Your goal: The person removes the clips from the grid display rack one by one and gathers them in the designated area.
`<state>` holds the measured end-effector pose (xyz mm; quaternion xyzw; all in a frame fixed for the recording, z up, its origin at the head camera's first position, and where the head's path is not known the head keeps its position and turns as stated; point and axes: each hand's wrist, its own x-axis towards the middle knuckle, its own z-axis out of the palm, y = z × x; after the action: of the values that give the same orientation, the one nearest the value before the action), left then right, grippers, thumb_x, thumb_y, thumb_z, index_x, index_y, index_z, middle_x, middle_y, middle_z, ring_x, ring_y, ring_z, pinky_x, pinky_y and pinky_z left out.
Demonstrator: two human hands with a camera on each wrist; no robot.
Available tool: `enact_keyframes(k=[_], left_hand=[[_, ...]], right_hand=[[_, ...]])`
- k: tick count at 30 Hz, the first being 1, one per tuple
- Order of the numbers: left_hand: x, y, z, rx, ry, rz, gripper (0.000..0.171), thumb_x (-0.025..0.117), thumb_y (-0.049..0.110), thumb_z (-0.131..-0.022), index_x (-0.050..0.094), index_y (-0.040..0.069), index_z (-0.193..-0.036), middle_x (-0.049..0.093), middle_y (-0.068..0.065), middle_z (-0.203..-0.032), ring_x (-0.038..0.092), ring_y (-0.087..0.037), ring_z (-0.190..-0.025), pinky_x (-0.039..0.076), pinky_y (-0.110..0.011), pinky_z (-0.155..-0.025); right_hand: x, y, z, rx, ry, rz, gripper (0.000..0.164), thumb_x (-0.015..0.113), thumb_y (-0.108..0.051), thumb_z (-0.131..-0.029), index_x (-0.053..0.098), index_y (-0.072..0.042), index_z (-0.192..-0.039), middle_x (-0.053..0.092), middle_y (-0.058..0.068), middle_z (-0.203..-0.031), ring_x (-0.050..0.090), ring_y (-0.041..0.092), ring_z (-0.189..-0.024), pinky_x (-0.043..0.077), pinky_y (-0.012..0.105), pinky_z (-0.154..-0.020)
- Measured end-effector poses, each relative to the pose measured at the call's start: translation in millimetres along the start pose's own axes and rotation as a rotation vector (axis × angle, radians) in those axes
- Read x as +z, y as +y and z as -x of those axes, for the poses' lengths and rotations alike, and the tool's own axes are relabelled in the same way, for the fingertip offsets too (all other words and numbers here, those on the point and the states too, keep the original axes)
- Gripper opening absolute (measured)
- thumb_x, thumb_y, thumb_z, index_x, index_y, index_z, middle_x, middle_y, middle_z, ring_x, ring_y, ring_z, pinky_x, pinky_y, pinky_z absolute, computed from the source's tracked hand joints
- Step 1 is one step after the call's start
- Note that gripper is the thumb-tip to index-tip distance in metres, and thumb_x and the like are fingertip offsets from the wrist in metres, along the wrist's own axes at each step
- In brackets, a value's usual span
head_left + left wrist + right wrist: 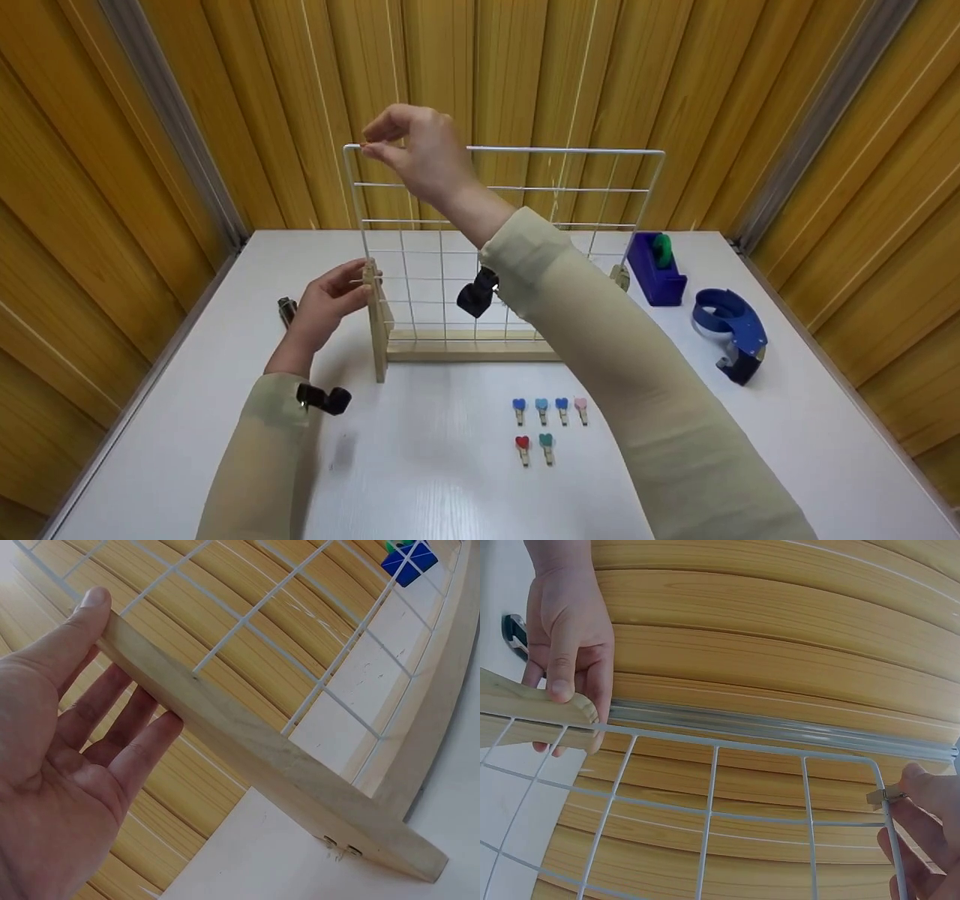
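A white wire grid (570, 150) stands upright in a wooden base (469, 350). At the grid's top left corner, my right hand (431, 154) pinches a small wooden clothespin (885, 796) between thumb and fingers. In the right wrist view that clothespin sits across the top wire; its front is mostly hidden by the fingers. My left hand (322, 304) grips the upper end of the stand's left wooden post (225, 720), thumb on one side and fingers on the other. Several heart-topped clothespins lie on the table in two rows, among them a red one (523, 450) and a pink one (581, 410).
A purple tape dispenser (657, 274) with a green roll stands at the back right of the white table (420, 480). In front of it lies a blue tape gun (739, 330). A dark object (286, 310) lies behind my left wrist. Wood-patterned walls enclose the table.
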<state>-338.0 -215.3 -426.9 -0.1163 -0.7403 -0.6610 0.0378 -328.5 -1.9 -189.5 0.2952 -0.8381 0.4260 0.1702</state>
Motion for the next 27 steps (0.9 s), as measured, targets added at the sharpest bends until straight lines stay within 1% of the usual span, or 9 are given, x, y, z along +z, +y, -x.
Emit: enact_keyframes(k=[3, 7, 10, 12, 14, 17, 21, 23, 27], left_hand=[[-0.4, 0.6, 0.0, 0.002, 0.001, -0.002, 0.052, 0.071, 0.017, -0.098, 0.056, 0.010, -0.147, 0.067, -0.008, -0.130, 0.067, -0.008, -0.110, 0.058, -0.023, -0.096], [0.0, 1.1, 0.0, 0.004, -0.002, -0.004, 0.051, 0.071, 0.017, -0.098, 0.056, 0.010, -0.147, 0.067, -0.007, -0.130, 0.067, -0.009, -0.111, 0.058, -0.023, -0.096], [0.6, 0.9, -0.3, 0.003, -0.002, -0.002, 0.051, 0.071, 0.016, -0.098, 0.056, 0.010, -0.147, 0.067, -0.008, -0.131, 0.067, -0.009, -0.111, 0.059, -0.023, -0.096], [0.8, 1.0, -0.3, 0.005, -0.005, -0.008, 0.052, 0.071, 0.017, -0.098, 0.055, 0.010, -0.148, 0.067, -0.009, -0.131, 0.067, -0.009, -0.111, 0.058, -0.023, -0.096], [0.7, 0.6, -0.3, 0.006, -0.003, -0.018, 0.053, 0.071, 0.018, -0.098, 0.055, 0.011, -0.148, 0.066, -0.010, -0.132, 0.066, -0.009, -0.111, 0.058, -0.022, -0.096], [0.1, 0.6, 0.2, 0.008, -0.005, -0.040, 0.053, 0.071, 0.020, -0.098, 0.055, 0.013, -0.148, 0.064, -0.013, -0.135, 0.065, -0.009, -0.112, 0.057, -0.021, -0.096], [-0.3, 0.0, 1.3, 0.013, -0.008, -0.052, 0.054, 0.072, 0.020, -0.098, 0.055, 0.014, -0.148, 0.064, -0.014, -0.137, 0.066, -0.009, -0.113, 0.057, -0.021, -0.096], [-0.6, -0.5, 1.5, 0.014, -0.009, -0.047, 0.054, 0.072, 0.020, -0.097, 0.055, 0.013, -0.148, 0.065, -0.012, -0.136, 0.066, -0.009, -0.112, 0.057, -0.021, -0.096], [-1.4, -0.7, 1.3, 0.013, -0.010, -0.038, 0.054, 0.072, 0.021, -0.098, 0.055, 0.012, -0.148, 0.068, -0.001, -0.130, 0.066, -0.008, -0.112, 0.058, -0.021, -0.097]], right_hand=[[2, 0, 2, -0.026, 0.040, 0.026, 0.018, 0.076, -0.018, -0.092, 0.077, -0.007, -0.106, 0.080, 0.002, -0.108, 0.071, 0.012, -0.100, 0.051, 0.017, -0.089], [2, 3, 3, -0.083, 0.093, 0.059, 0.016, 0.076, -0.019, -0.092, 0.079, -0.008, -0.102, 0.080, 0.001, -0.105, 0.066, 0.015, -0.100, 0.045, 0.021, -0.088], [1, 5, 4, -0.110, 0.123, 0.041, 0.017, 0.075, -0.020, -0.093, 0.079, -0.007, -0.103, 0.081, 0.002, -0.104, 0.062, 0.018, -0.098, 0.044, 0.023, -0.085], [-1, 6, 4, -0.109, 0.139, -0.015, 0.018, 0.075, -0.020, -0.093, 0.078, -0.006, -0.104, 0.080, 0.004, -0.105, 0.063, 0.017, -0.098, 0.047, 0.021, -0.083], [-3, 7, 5, -0.106, 0.148, -0.100, 0.018, 0.075, -0.017, -0.093, 0.077, -0.004, -0.105, 0.080, 0.006, -0.106, 0.066, 0.016, -0.099, 0.052, 0.018, -0.084], [-7, 8, 9, -0.107, 0.147, -0.208, 0.017, 0.074, -0.012, -0.094, 0.075, -0.001, -0.106, 0.079, 0.010, -0.108, 0.071, 0.015, -0.098, 0.058, 0.020, -0.085], [-12, 11, 18, -0.107, 0.121, -0.273, 0.017, 0.072, -0.010, -0.095, 0.074, 0.000, -0.109, 0.078, 0.012, -0.108, 0.073, 0.016, -0.095, 0.058, 0.022, -0.088], [-13, 13, 23, -0.105, 0.110, -0.305, 0.018, 0.072, -0.009, -0.096, 0.074, 0.000, -0.111, 0.078, 0.013, -0.107, 0.073, 0.016, -0.092, 0.058, 0.023, -0.086], [-17, 16, 32, -0.101, 0.082, -0.415, 0.017, 0.070, -0.003, -0.096, 0.071, 0.002, -0.112, 0.077, 0.017, -0.104, 0.074, 0.017, -0.087, 0.060, 0.026, -0.080]])
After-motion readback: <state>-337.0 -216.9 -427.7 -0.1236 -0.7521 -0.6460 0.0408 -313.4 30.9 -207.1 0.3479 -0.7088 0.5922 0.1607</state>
